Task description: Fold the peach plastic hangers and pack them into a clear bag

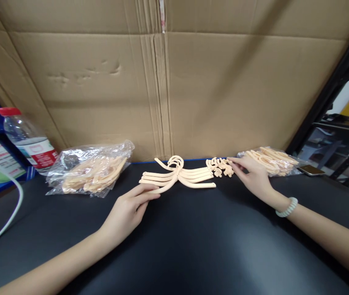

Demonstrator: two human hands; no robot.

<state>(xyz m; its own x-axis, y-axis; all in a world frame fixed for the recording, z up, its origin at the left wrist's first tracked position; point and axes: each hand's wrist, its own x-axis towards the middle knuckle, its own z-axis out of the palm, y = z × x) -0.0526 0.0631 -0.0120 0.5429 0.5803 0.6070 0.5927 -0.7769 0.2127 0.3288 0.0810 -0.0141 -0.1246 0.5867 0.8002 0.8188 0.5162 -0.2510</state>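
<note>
A stack of cream plastic hangers [177, 176] lies on the black table [174, 246] near the cardboard wall. My left hand [129, 211] rests beside the stack's left end, fingers stretched toward a hanger arm and touching its tip. My right hand [252, 176] reaches to a small pile of cream plastic clips [220, 166] just right of the hangers, fingertips on the pile's right edge. Whether a clip is pinched I cannot make out. A pale bead bracelet [287, 207] sits on the right wrist.
A clear bag of hangers [91, 172] lies at the left, another bag of cream parts [272, 160] at the right with a phone [311, 170] beside it. A water bottle [28, 141] stands far left. A white cable [8, 217] crosses the left edge. A cardboard wall [168, 82] closes the back.
</note>
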